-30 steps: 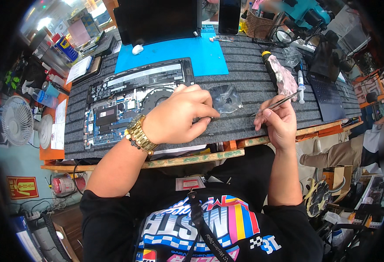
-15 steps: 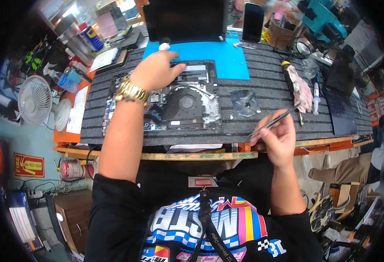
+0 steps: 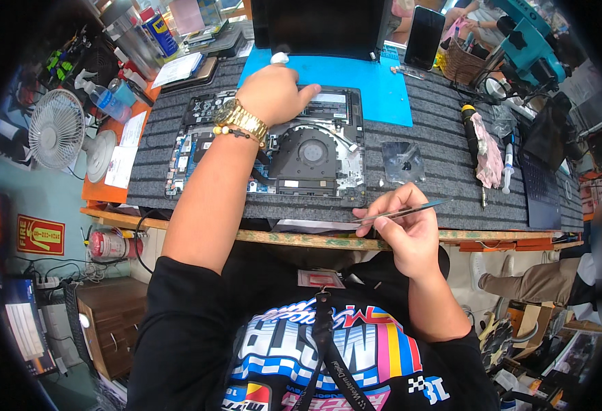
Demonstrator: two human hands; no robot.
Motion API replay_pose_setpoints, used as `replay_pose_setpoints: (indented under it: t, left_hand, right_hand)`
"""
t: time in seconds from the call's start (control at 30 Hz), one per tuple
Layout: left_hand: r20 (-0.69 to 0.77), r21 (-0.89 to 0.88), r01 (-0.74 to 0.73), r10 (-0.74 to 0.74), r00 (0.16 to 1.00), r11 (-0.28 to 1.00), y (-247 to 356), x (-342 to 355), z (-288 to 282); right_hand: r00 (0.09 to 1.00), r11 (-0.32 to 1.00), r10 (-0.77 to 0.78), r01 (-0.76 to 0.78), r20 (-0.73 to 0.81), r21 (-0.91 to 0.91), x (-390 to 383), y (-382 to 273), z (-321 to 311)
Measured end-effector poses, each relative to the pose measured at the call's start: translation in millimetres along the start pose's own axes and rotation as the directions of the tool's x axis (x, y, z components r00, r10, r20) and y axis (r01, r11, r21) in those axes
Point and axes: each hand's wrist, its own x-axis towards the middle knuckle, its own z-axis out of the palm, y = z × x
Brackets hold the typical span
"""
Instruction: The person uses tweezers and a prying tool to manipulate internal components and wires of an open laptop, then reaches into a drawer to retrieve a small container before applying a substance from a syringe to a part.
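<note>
An opened laptop base (image 3: pixel 301 186) lies on the grey striped mat, its fan (image 3: pixel 308 154), boards and black battery (image 3: pixel 328 106) exposed. My left hand (image 3: pixel 271 94), with a gold watch (image 3: pixel 242 118) at the wrist, reaches over the battery area. Its thumb is stretched out to the right, apart from the other fingers, which are mostly hidden behind the knuckles. At the front edge of the bench, my right hand (image 3: pixel 405 229) pinches slim metal tweezers (image 3: pixel 410 210). They are held nearly level, off the laptop, with their tip pointing left.
Behind the laptop base are a blue mat (image 3: pixel 390 96) and a dark screen (image 3: pixel 318 27). A clear plastic bag (image 3: pixel 402 163), a screwdriver (image 3: pixel 470 120), a pink cloth (image 3: pixel 488 154) and a syringe (image 3: pixel 508 168) lie to the right. A white fan (image 3: pixel 57 129) stands left.
My right hand has moved left and a little down, and the tweezers now lie flatter. The left hand's fingers are more tucked in over the battery. The whole view has shifted slightly.
</note>
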Motion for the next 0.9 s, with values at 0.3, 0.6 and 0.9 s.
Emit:
replay_pose_setpoints:
  t: [0.3,0.6,0.9]
  left_hand:
    - [-0.123,0.075,-0.024,0.033,0.992,0.997,-3.0,6.9,5.8]
    - [-0.192,0.07,-0.056,0.069,0.979,0.996,-5.2,7.2,-14.2]
    - [-0.535,0.086,-0.306,0.303,0.788,0.948,0.4,11.0,-84.6]
  right_hand:
    - [1.0,1.0,-0.001,0.001,0.019,-0.002,4.0,-0.1,3.3]
    - [0.998,0.996,-0.056,0.055,0.006,0.076,-2.2,4.0,-3.5]
    - [0.972,0.979,-0.196,0.202,-0.13,0.032,2.0,-15.6,-35.7]
